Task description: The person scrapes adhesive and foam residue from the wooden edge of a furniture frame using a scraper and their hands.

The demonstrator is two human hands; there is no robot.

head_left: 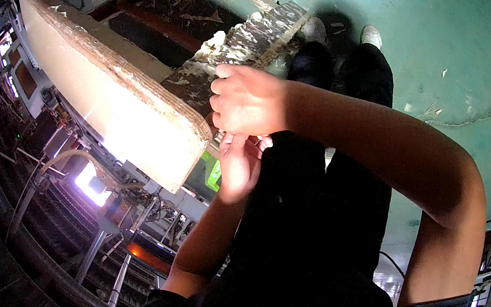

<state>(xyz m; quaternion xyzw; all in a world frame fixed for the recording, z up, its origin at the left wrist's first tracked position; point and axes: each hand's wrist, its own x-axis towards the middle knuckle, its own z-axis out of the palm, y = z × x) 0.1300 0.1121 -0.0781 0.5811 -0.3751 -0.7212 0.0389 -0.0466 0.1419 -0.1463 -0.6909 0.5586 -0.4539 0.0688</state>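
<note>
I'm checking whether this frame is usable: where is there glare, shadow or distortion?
Head view: glare blows out the face of the pale slab and a lamp below it; the machinery at the lower left is deep in shadow; the slab's straight edges bend toward the rim; the right hand and left hand look slightly soft.

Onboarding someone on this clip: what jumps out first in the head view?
The thick pale slab with a rough brown edge, stretching from the upper left to the centre, partly lit by glare. Right beside its near end the two hands meet: the right hand curled above, the left hand just beneath it. Behind them lie the teal floor and a debris-strewn ledge.
</note>
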